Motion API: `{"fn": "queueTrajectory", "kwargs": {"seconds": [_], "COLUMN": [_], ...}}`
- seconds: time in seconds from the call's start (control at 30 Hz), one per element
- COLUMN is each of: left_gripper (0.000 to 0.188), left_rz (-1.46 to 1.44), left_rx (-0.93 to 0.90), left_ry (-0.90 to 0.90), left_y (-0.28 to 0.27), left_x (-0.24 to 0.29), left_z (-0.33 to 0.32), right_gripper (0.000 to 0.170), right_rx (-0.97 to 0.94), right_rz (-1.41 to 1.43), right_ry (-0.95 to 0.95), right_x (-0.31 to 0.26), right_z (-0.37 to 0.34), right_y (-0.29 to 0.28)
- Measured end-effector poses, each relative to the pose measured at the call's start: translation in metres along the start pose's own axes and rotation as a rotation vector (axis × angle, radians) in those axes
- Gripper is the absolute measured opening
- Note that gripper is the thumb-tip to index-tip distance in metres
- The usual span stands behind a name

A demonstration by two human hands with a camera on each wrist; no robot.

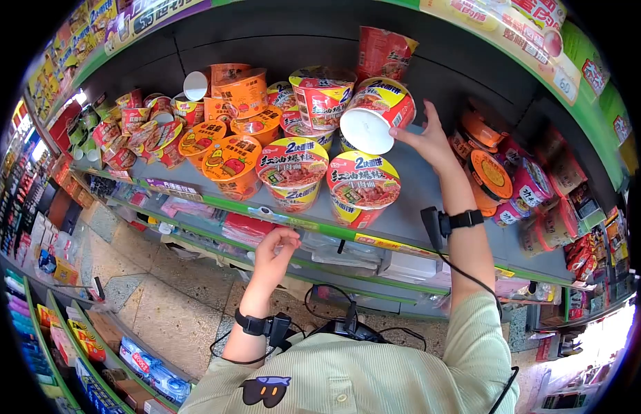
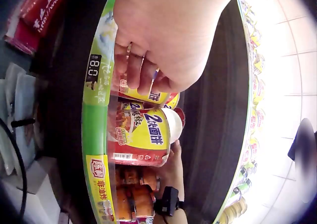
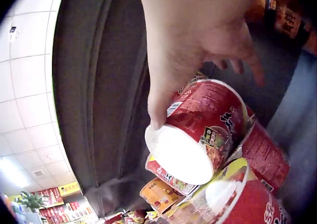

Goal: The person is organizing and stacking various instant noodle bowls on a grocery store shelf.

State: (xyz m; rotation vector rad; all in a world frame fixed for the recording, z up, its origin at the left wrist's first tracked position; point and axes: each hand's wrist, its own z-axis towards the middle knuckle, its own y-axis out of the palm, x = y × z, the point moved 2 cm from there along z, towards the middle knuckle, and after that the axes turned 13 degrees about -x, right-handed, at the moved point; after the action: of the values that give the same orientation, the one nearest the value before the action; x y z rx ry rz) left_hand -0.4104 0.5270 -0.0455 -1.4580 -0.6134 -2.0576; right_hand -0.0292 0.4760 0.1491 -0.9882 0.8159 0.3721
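A red and yellow noodle cup lies tilted on other cups, its white base facing the front. The thumb of my right hand touches the edge of that base, and the other fingers are spread away from the cup. In the right wrist view, the thumb of the right hand rests at the rim of the white base. My left hand hangs before the shelf edge with loosely curled fingers, holding nothing. Two upright cups stand in front, one beside another.
Orange cups stand left of the red ones. Another red cup stands at the back. More orange cups and purple cups are stacked on the right. The green shelf edge runs along the front.
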Motion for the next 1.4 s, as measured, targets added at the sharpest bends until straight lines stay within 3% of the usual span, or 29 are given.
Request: {"fn": "queueTrajectory", "kwargs": {"seconds": [0.3,0.4,0.7,0.93,1.2,1.33,1.4], "left_gripper": [0.012,0.012,0.012,0.012,0.014,0.019,0.018], "left_rz": [-0.003,0.008,0.085,0.036,0.306,0.542,0.586], "left_rx": [-0.01,-0.018,-0.111,-0.165,-0.143,-0.11,-0.111], "left_ry": [-0.028,-0.049,-0.064,-0.081,0.084,0.273,0.279], "left_y": [-0.002,-0.001,0.002,0.013,0.028,0.034,0.038], "left_x": [-0.002,-0.002,-0.006,-0.009,0.008,0.023,0.026], "left_z": [-0.004,-0.002,0.004,0.011,0.023,0.027,0.027], "right_gripper": [0.14,0.137,0.127,0.124,0.111,0.104,0.098], "right_rx": [-0.049,-0.044,0.123,0.211,0.124,0.134,0.089], "right_rz": [-0.142,-0.166,-0.26,-0.713,-1.062,-1.201,-1.254], "right_ry": [-0.265,-0.191,-0.336,-0.23,-0.07,-0.142,-0.134], "right_x": [-0.019,-0.023,-0.055,-0.04,0.007,0.03,0.043], "right_z": [0.014,0.011,-0.054,-0.098,-0.106,-0.101,-0.1], "right_y": [0.01,0.01,-0.024,-0.028,0.007,0.014,0.017]}}
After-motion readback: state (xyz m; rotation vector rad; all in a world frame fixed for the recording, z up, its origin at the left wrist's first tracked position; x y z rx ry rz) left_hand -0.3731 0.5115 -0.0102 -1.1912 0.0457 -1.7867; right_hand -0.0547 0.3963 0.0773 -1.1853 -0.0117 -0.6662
